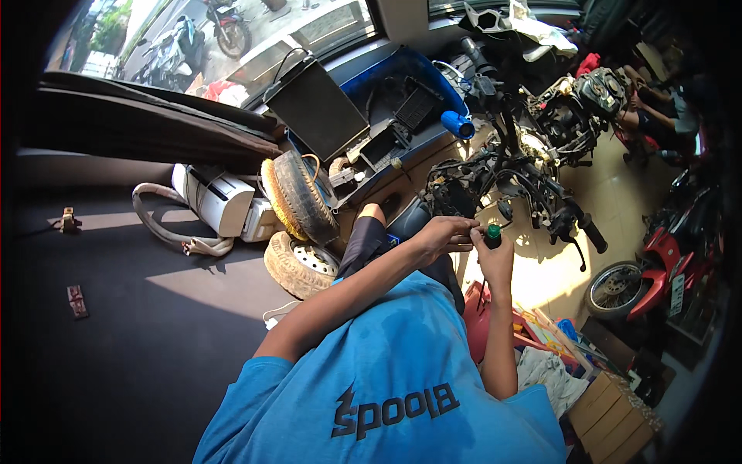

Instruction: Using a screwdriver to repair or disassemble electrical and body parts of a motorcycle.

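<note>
Floor (641, 174) of pale, glossy tiles, brightly sunlit in front of the wearer, as the head view shows it. Broad dark surface (201, 325) to the left, crossed by angled patches of light; on it a white appliance (220, 199) with thick pale hoses. Two worn tyres (308, 197) beside the wearer's legs, one lying lower with a white wheel in it. Beyond these, a blue tray (456, 93) of dark parts, near a window (301, 23) with motorbikes outside. Stripped motorcycle (464, 185) ahead, wiring exposed, handlebar turned rightward. Right hand (498, 259) curled round a green handle (492, 234), which sits near the motorcycle's edge, close to the wearer. Left hand (444, 236) meets it, fingertips drawn together; cannot tell whether they pinch anything. Red motorcycle (657, 271) at far right; another person (657, 120) low behind, partly in shadow. Cardboard box (610, 410) at lower right, next to crumpled pale cloth (550, 375).
</note>
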{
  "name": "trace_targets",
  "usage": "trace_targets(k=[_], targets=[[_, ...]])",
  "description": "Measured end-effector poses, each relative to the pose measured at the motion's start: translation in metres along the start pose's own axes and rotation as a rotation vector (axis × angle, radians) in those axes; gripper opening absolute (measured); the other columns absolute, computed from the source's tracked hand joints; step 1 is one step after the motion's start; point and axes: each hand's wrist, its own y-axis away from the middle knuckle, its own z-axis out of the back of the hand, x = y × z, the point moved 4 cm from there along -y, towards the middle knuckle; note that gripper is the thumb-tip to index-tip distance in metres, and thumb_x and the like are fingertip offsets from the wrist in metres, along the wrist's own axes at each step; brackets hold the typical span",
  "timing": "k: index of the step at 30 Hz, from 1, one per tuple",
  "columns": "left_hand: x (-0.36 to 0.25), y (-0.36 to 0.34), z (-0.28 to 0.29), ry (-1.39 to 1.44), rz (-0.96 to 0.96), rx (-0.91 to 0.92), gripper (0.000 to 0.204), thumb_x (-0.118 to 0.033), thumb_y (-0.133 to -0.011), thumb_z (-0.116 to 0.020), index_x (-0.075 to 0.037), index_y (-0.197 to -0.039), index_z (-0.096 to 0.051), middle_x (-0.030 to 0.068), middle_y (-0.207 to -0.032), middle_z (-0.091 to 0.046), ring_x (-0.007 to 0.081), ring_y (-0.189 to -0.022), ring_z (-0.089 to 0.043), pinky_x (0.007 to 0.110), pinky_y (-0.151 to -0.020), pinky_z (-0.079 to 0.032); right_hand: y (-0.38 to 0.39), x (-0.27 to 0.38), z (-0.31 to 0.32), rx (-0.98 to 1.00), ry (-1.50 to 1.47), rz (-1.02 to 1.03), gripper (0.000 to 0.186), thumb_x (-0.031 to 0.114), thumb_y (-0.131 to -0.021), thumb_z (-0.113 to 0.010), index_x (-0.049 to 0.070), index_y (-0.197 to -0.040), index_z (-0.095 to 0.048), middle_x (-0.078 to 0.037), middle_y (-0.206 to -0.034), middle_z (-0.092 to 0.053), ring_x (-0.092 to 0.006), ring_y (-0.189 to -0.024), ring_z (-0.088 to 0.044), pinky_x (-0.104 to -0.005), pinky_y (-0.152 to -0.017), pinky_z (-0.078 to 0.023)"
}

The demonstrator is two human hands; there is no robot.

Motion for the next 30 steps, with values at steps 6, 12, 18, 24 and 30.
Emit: trace_targets(k=[6, 12, 18, 24, 30], targets=[[-0.004, 0.038, 0.013, 0.02, -0.115, -0.058, 0.031, -0.023, -0.095, -0.052, -0.004, -0.116, -0.065, 0.0073, -0.115, -0.065, 0.0151, -0.102, -0.063, 0.027, -0.088, -0.053, 0.007, 0.026, -0.026, 0.137, -0.029, 0.039, 0.023, 0.021, -0.087, -0.069, -0.002, -0.091, -0.067, -0.003, -0.073, -0.064, -0.0069, -0.061, -0.054, -0.0223, -0.052, -0.042], [0.008, 0.029, 0.03, 0.11, -0.136, -0.014, 0.03, -0.023, -0.092, -0.06, -0.001, -0.111, -0.066, 0.0119, -0.11, -0.066, 0.0187, -0.086, -0.067, 0.028, -0.079, -0.057, 0.017, 0.036, -0.037, 0.093, 0.023, 0.197, 0.024, 0.019, -0.089, -0.067, -0.004, -0.096, -0.066, -0.004, -0.077, -0.063, -0.007, -0.069, -0.054, -0.0206, -0.059, -0.042], [0.007, 0.025, 0.06, 0.284, -0.011, 0.045, 0.029, -0.022, -0.088, -0.067, -0.001, -0.108, -0.065, 0.0077, -0.096, -0.068, 0.0125, -0.079, -0.066, 0.023, -0.071, -0.058, 0.014, 0.04, -0.065, 0.075, -0.067, 0.097, 0.025, 0.021, -0.088, -0.069, -0.003, -0.096, -0.065, -0.001, -0.077, -0.061, -0.0056, -0.062, -0.051, -0.0199, -0.052, -0.038], [-0.026, 0.035, 0.103, 0.292, 0.071, 0.135, 0.024, -0.026, -0.087, -0.07, -0.007, -0.102, -0.067, 0.0004, -0.093, -0.067, 0.0076, -0.082, -0.064, 0.018, -0.071, -0.056, 0.013, 0.064, -0.11, 0.014, -0.051, 0.028, 0.025, 0.023, -0.088, -0.069, -0.001, -0.096, -0.065, 0.0, -0.075, -0.06, -0.006, -0.061, -0.051, -0.0207, -0.051, -0.038], [-0.046, 0.052, 0.163, 0.349, 0.16, 0.199, 0.025, -0.025, -0.09, -0.065, -0.007, -0.108, -0.065, 0.0004, -0.095, -0.065, 0.0078, -0.079, -0.062, 0.019, -0.072, -0.055, 0.017, 0.104, -0.171, -0.028, 0.158, 0.085, 0.023, 0.019, -0.087, -0.069, -0.003, -0.093, -0.065, -0.008, -0.076, -0.066, -0.0115, -0.068, -0.06, -0.0273, -0.063, -0.048]])
